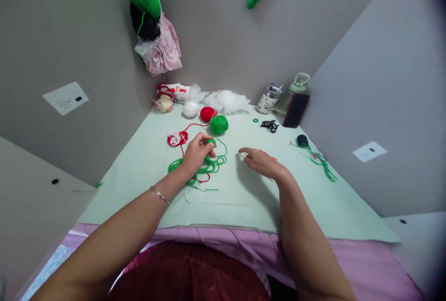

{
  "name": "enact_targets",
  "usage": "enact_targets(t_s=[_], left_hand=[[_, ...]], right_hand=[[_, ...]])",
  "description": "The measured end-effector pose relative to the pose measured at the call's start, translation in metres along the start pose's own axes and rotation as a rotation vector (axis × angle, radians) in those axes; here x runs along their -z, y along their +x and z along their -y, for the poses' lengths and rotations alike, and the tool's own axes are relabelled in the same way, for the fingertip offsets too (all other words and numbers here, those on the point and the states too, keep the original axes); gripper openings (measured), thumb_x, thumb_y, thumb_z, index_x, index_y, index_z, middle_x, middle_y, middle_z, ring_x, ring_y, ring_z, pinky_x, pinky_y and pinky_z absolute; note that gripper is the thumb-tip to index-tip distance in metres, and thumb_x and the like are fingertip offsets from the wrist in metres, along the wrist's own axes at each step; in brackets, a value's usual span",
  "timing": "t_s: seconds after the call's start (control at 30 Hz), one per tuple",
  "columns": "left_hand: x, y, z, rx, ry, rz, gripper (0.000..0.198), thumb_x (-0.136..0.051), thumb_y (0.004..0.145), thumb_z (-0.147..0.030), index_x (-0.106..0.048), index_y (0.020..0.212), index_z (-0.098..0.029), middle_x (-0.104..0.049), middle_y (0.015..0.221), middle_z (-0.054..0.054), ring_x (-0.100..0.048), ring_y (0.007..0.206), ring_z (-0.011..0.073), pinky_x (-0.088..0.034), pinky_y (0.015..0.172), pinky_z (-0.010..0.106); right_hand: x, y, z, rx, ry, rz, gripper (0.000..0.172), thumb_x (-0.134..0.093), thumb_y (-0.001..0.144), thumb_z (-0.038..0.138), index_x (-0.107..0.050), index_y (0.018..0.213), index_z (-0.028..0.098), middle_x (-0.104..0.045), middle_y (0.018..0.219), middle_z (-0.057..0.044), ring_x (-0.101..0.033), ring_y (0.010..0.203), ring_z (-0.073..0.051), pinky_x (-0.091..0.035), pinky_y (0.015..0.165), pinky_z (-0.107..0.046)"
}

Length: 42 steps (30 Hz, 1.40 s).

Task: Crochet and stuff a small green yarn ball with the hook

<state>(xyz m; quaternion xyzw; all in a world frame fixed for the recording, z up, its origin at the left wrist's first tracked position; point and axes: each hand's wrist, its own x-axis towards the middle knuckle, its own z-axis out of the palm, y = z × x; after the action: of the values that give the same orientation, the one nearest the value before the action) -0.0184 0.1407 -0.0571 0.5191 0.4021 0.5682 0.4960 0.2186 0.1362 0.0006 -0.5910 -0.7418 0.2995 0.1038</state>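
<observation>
My left hand is closed on a small green crocheted piece, held just above a loose tangle of green yarn on the pale green mat. My right hand pinches a thin metal crochet hook, a hand's width right of the piece. A green yarn ball and a red yarn ball sit behind my left hand. A red and white crocheted piece lies to the left of them.
At the back stand a white yarn ball, stuffing fluff, a pen cup, a bottle and a dark phone. A black thread spool with green scraps lies right. Bags of yarn hang on the wall.
</observation>
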Motion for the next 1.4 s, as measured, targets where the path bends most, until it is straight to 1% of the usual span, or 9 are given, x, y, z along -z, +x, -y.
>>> enact_targets(t_s=[0.07,0.1,0.2,0.27,0.37,0.63,1.03,1.27,1.4], left_hand=[[0.0,0.0,0.0,0.004,0.0,0.006,0.018,-0.071,0.082,-0.026,-0.061,0.095,-0.017,-0.069,0.073,-0.003,-0.069,0.059,0.0116,-0.053,0.06,0.023],[0.0,-0.001,0.001,0.006,0.0,0.011,0.019,-0.072,0.083,-0.026,-0.061,0.096,-0.018,-0.069,0.072,-0.003,-0.069,0.059,0.012,-0.053,0.061,0.024],[-0.002,-0.002,0.001,0.013,-0.002,0.03,0.02,-0.072,0.083,-0.027,-0.062,0.098,-0.018,-0.068,0.067,-0.003,-0.069,0.059,0.0131,-0.055,0.063,0.025],[-0.003,-0.003,0.0,0.017,-0.006,0.04,0.021,-0.072,0.083,-0.028,-0.062,0.098,-0.018,-0.068,0.068,-0.003,-0.069,0.06,0.0135,-0.056,0.063,0.026],[-0.004,-0.005,-0.001,0.021,-0.013,0.05,0.022,-0.073,0.083,-0.028,-0.062,0.098,-0.018,-0.069,0.075,-0.002,-0.07,0.064,0.0132,-0.057,0.065,0.027],[-0.008,-0.009,-0.003,0.023,-0.027,0.07,0.021,-0.074,0.082,-0.025,-0.06,0.097,-0.018,-0.068,0.076,-0.003,-0.069,0.067,0.0118,-0.056,0.065,0.024],[-0.008,-0.011,-0.003,-0.006,0.011,0.089,0.02,-0.072,0.084,-0.026,-0.061,0.099,-0.019,-0.07,0.076,-0.002,-0.068,0.069,0.013,-0.056,0.07,0.027],[-0.01,-0.012,0.0,-0.017,0.026,0.087,0.018,-0.07,0.084,-0.024,-0.062,0.1,-0.02,-0.07,0.077,-0.002,-0.068,0.072,0.0144,-0.056,0.074,0.029],[-0.009,-0.012,0.001,-0.023,0.026,0.093,0.02,-0.071,0.085,-0.028,-0.062,0.101,-0.02,-0.069,0.079,-0.002,-0.069,0.073,0.0149,-0.057,0.074,0.029]], right_hand=[[0.002,-0.005,0.006,0.082,0.096,0.092,0.045,-0.053,0.087,0.017,-0.068,0.13,0.018,-0.058,0.069,0.0,-0.048,0.063,-0.015,-0.035,0.062,-0.027],[0.002,-0.008,0.009,0.137,0.197,0.135,0.045,-0.052,0.091,0.022,-0.066,0.134,0.018,-0.054,0.065,0.003,-0.045,0.059,-0.013,-0.035,0.06,-0.026],[-0.003,-0.011,0.018,0.24,0.514,0.206,0.045,-0.053,0.098,0.039,-0.065,0.134,0.014,-0.042,0.058,0.007,-0.036,0.052,-0.011,-0.03,0.053,-0.025],[-0.01,-0.009,0.02,0.236,0.603,0.24,0.045,-0.058,0.097,0.042,-0.068,0.13,0.013,-0.041,0.057,0.008,-0.035,0.05,-0.01,-0.028,0.051,-0.025],[-0.021,-0.004,0.022,0.213,0.698,0.294,0.041,-0.062,0.095,0.041,-0.071,0.125,0.014,-0.042,0.057,0.008,-0.034,0.05,-0.009,-0.026,0.049,-0.024],[-0.037,0.007,0.027,0.141,0.959,0.307,0.033,-0.071,0.088,0.04,-0.075,0.107,0.014,-0.039,0.053,0.009,-0.023,0.046,-0.007,-0.017,0.045,-0.024],[-0.039,0.01,0.03,0.088,1.087,0.309,0.025,-0.074,0.084,0.037,-0.071,0.095,0.014,-0.04,0.05,0.01,-0.021,0.042,-0.005,-0.014,0.043,-0.022],[-0.039,0.014,0.027,0.057,1.126,0.358,0.022,-0.073,0.084,0.035,-0.067,0.088,0.014,-0.032,0.05,0.012,-0.015,0.043,-0.005,-0.012,0.041,-0.021],[-0.041,0.014,0.029,0.068,1.144,0.34,0.022,-0.073,0.084,0.035,-0.064,0.086,0.016,-0.031,0.051,0.012,-0.012,0.044,-0.005,-0.012,0.042,-0.021]])
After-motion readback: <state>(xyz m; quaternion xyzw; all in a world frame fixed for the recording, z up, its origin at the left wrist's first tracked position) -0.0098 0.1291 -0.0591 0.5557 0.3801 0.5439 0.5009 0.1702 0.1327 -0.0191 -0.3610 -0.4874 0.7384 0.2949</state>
